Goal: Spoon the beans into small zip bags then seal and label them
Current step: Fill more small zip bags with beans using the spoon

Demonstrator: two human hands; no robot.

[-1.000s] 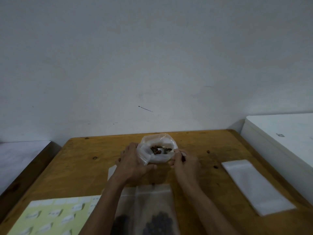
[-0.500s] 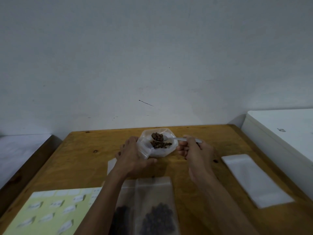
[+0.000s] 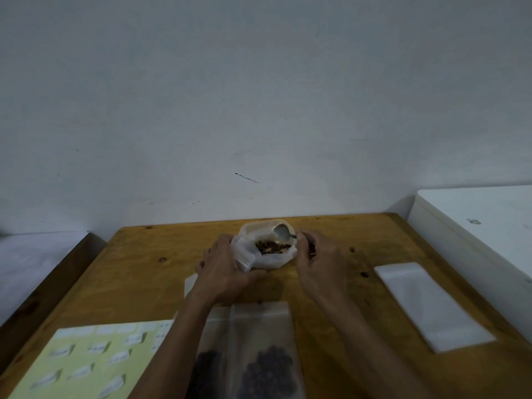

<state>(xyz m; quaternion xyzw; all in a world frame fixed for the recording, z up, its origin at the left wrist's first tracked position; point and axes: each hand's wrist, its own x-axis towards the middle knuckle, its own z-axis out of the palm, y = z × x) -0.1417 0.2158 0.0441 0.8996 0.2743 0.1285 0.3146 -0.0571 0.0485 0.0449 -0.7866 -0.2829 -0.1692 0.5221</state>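
Head view
Left hand: the left hand (image 3: 227, 273) is curled around the near left side of a soft clear plastic bag of brown beans (image 3: 266, 244), with the fingers wrapped over its folded-down rim and the thumb toward the person.
Right hand: the right hand (image 3: 319, 262) is closed around the handle of a small white plastic spoon (image 3: 282, 232); the handle itself is mostly hidden inside the grip.
Spoon: its bowl sits above the far right rim of the bean bag, just left of the right hand's fingertips, and looks empty and pale.
Beans: the brown beans (image 3: 270, 246) lie in a low heap inside the open mouth of the bag, between the two hands.
Table: both hands and the bag are over a worn orange-brown wooden table (image 3: 144, 269) set against a pale wall.
Filled bags: two small clear zip bags with dark beans at the bottom (image 3: 259, 349) lie flat between the forearms, nearer the person than the hands.
Empty bags: a flat stack of clear empty zip bags (image 3: 431, 305) lies to the right of the right hand, well apart from it.
Labels: a pale yellow-green sheet of white sticker labels (image 3: 92, 361) lies left of the left forearm, at the near edge.
Scattered beans: a few loose dark beans (image 3: 364, 274) rest on the wood to the right of the right hand.
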